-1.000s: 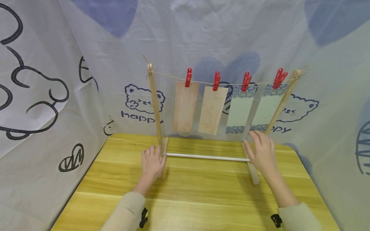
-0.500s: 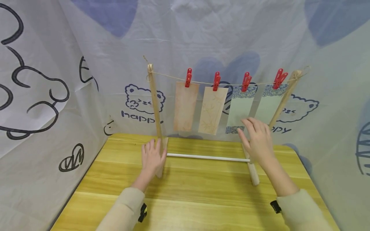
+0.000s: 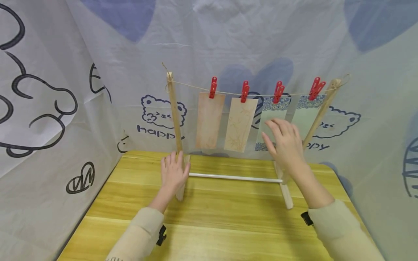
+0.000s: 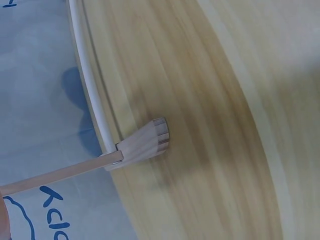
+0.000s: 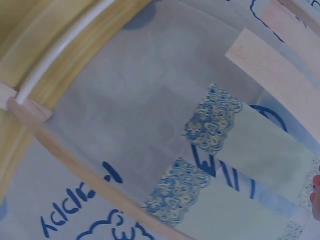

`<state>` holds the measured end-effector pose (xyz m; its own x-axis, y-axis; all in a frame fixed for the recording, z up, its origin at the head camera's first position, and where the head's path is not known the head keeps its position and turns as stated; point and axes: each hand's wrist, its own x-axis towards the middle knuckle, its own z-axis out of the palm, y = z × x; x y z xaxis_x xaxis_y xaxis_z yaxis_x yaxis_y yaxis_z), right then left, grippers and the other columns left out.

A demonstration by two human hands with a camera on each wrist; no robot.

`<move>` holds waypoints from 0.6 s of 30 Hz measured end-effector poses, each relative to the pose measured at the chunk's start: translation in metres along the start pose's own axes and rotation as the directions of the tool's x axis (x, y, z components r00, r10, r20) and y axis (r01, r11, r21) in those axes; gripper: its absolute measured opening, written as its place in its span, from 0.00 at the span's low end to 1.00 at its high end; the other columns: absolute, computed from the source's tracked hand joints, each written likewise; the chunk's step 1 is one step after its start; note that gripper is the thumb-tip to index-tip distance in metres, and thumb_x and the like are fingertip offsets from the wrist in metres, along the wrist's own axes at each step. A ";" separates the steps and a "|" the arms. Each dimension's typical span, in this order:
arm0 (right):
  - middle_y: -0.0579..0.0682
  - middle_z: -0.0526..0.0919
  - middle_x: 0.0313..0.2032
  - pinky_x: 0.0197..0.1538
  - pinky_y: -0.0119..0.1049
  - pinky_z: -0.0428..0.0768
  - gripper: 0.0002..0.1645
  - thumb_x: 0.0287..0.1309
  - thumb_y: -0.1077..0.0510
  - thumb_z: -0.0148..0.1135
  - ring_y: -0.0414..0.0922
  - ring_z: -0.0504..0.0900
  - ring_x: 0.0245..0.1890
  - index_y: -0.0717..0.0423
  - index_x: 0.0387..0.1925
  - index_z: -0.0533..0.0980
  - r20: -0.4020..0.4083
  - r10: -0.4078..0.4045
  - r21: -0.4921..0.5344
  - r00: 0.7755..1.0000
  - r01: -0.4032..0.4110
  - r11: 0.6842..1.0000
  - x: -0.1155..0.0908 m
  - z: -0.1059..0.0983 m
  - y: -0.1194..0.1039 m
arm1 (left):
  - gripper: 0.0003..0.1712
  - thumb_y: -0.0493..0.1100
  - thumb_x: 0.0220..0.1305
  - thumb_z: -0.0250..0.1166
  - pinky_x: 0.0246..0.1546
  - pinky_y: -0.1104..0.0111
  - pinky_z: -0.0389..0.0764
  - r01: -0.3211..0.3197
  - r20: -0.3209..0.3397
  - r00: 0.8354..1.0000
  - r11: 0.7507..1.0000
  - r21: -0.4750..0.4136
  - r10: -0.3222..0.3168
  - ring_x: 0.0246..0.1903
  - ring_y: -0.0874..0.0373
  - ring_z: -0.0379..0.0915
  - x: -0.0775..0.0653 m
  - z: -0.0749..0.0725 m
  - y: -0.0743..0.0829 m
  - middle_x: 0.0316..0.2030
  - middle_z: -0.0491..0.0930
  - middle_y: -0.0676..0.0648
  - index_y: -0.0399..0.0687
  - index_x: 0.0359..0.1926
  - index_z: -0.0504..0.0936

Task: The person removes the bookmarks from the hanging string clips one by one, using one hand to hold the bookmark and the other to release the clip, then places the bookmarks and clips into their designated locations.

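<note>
My left hand (image 3: 173, 172) lies at the foot of the left wooden post (image 3: 175, 112), fingers extended and slightly spread. In the left wrist view only a sliver of a finger (image 4: 4, 220) shows near the post. My right hand (image 3: 285, 143) is raised in front of the blue-patterned, pale green paper card (image 3: 269, 121), its fingers loosely bent, thumb apart, nothing between them. It covers part of that card and the lower end of the similar card (image 3: 302, 121) on the right. Red clothespins (image 3: 278, 92) hold both cards on a thin string (image 3: 295, 94).
A pinkish card (image 3: 209, 121) and a cream card (image 3: 241, 125) hang further left on the string. A white rod (image 3: 235, 177) joins the wooden feet (image 3: 286, 195) low over the yellow wood-grain table (image 3: 228, 217). Printed cloth (image 3: 209, 36) stands behind.
My right hand has risen up and to the left, from beside the right post to in front of the patterned card. My left hand has shifted slightly upward. The cards hang as before.
</note>
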<state>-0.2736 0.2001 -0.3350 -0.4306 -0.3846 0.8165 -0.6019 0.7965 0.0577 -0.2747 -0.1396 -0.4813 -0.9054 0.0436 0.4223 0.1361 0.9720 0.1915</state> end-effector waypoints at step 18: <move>0.59 0.71 0.49 0.53 0.52 0.63 0.24 0.65 0.46 0.45 0.56 0.68 0.52 0.60 0.52 0.70 -0.026 -0.074 -0.023 0.997 0.074 0.997 0.045 -0.004 -0.013 | 0.30 0.58 0.66 0.41 0.60 0.51 0.51 0.003 -0.024 1.000 1.000 0.013 -0.003 0.54 0.43 0.58 0.014 -0.013 0.007 0.57 0.62 0.37 0.44 0.61 0.62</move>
<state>-0.2826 0.1746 -0.2964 -0.3668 -0.4304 0.8248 -0.6163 0.7765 0.1311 -0.2810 -0.1348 -0.4627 -0.8957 0.0354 0.4432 0.1281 0.9751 0.1811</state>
